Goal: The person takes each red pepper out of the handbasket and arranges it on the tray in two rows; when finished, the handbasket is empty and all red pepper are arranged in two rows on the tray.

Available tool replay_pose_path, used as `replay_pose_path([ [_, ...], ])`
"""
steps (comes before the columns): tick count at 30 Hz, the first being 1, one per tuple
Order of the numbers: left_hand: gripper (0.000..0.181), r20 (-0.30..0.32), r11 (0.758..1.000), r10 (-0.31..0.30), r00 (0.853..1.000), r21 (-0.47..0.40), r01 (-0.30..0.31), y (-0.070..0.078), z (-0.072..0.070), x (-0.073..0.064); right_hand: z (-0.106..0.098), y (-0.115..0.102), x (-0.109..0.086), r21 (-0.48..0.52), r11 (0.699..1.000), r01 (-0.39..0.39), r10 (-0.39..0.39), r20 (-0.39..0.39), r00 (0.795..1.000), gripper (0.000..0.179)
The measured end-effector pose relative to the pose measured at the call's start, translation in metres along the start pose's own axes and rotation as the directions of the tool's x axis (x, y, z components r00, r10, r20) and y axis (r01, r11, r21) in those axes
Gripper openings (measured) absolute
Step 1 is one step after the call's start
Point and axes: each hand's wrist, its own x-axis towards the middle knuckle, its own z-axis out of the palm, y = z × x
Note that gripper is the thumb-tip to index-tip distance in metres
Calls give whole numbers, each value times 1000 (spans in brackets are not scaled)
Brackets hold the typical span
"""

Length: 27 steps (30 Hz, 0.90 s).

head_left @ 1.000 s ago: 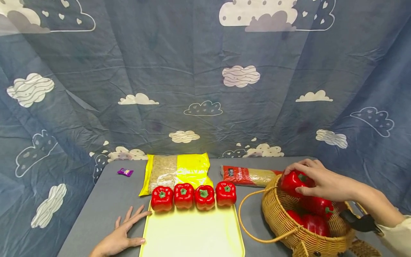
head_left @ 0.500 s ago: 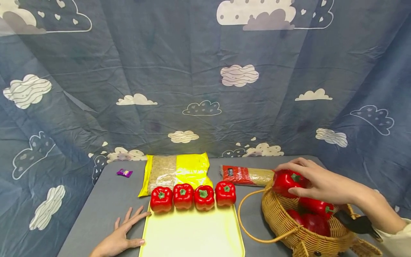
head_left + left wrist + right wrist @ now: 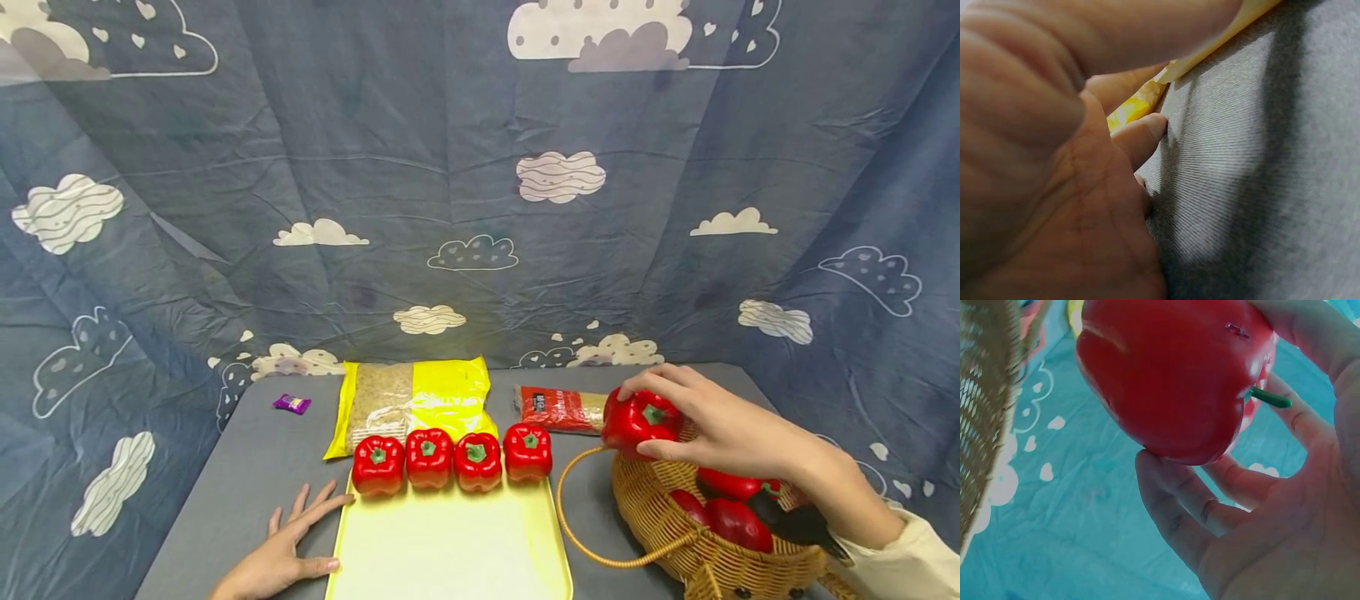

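My right hand (image 3: 712,417) grips a red bell pepper (image 3: 639,421) with a green stem, held above the left rim of the wicker basket (image 3: 645,508). The right wrist view shows thumb and fingers around the pepper (image 3: 1166,375), with the basket wall at the left. Several more red pieces (image 3: 738,523) lie inside the basket, partly covered by my forearm. A row of several red bell peppers (image 3: 478,461) stands along the far end of the pale yellow tray (image 3: 450,550). At the tray's left edge rests my left hand (image 3: 281,550), fingers spread, thumb and a fingertip touching the rim.
Behind the peppers lies a yellow bag of pasta (image 3: 420,400). A red-and-clear noodle packet (image 3: 562,410) sits at the back, right of it. A small purple wrapped sweet (image 3: 292,404) is at the back left. The basket's handle (image 3: 573,533) loops out toward the tray.
My right hand has lifted the bell pepper from inside the basket and carried it left, over the rim. The left hand has stayed at the tray's edge.
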Motion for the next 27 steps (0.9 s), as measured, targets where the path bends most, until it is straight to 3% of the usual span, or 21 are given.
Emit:
replay_pose_path([
  [9,76,19,1000,11,1000,-27,-10,-4,-1,3,9,-13,12,30,997,69,-69,-16,998,46],
  [17,79,5,1000,8,1000,-21,-7,-4,-1,1,24,-36,22,150,987,51,-56,30,998,47],
  [27,75,-2,999,45,999,-29,-45,-4,-1,0,48,-58,37,155,964,214,-212,-28,977,49],
])
